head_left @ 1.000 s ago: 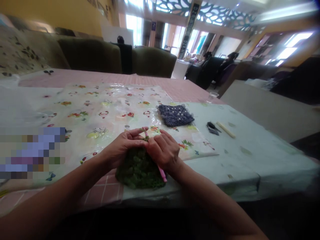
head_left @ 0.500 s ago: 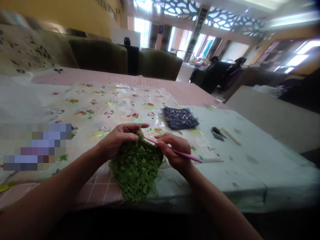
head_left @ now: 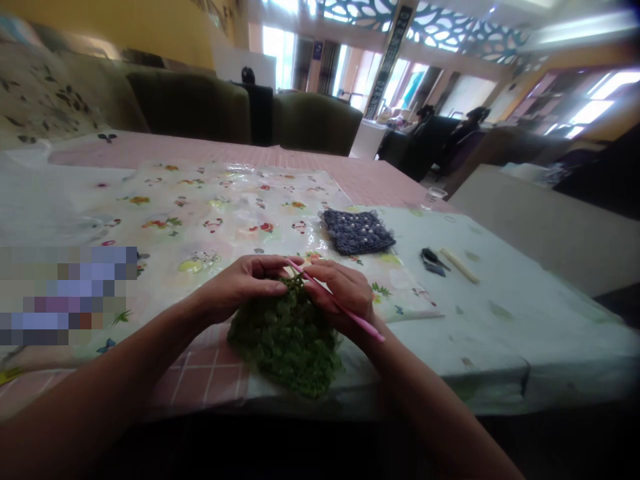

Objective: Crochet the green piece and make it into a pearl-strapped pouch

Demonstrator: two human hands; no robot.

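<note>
Green crochet work (head_left: 285, 340) with a leafy, ruffled surface hangs from my hands at the table's near edge. My left hand (head_left: 253, 283) pinches its upper edge between thumb and fingers. A pink crochet hook (head_left: 357, 321) is held in my right hand (head_left: 343, 287), its tip up by the left fingertips and its handle slanting down to the right. Both hands nearly meet at the top of the work. Yarn at the hook's tip is too small to make out clearly. Beyond them lies a dark blue-grey crocheted piece (head_left: 357, 232) dotted with white beads.
Right of the beaded piece lie a small dark tool (head_left: 433, 261) and a cream-coloured stick (head_left: 459, 265). A clear cup (head_left: 436, 195) stands at the far right edge. Flowered plastic sheeting (head_left: 235, 207) covers part of the table. Green chairs (head_left: 315, 123) stand behind it.
My right hand has moved left, closer to my left hand, and the hook now tilts more steeply. The green work has swung slightly right. The view has shifted a little.
</note>
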